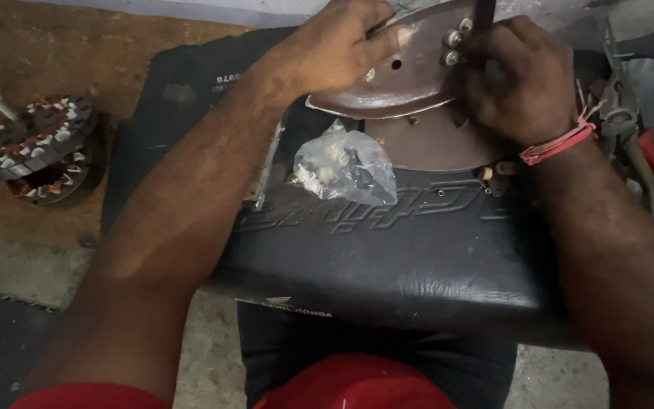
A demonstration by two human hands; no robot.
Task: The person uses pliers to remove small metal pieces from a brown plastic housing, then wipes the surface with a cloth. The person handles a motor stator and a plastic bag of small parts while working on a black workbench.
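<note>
A brown metal iron plate (403,83), pointed at one end like the sole of a clothes iron, is held tilted above a black padded seat (387,257) that serves here as the work surface. The left hand (334,49) is closed over the plate's upper left edge, its fingers (387,34) curled onto the top face beside a small hole. The right hand (520,79) is wrapped shut around a dark tool handle (484,15), which is pressed against the plate next to two pale round terminals (456,45); the tool's tip is hidden by the hand. A red thread band (558,144) is worn on that wrist.

A second brown plate (437,140) lies flat on the seat just beneath the tilted one. Near it, toward the viewer, a small clear plastic bag (346,167) of little parts rests on the seat. On the floor to the left, well apart, a round motor winding (35,148) with copper coils is seen.

The plate is judged stiff, fairly heavy and smooth, so a slip is possible; it is best gripped by its rim, away from the terminals, which look more delicate.
</note>
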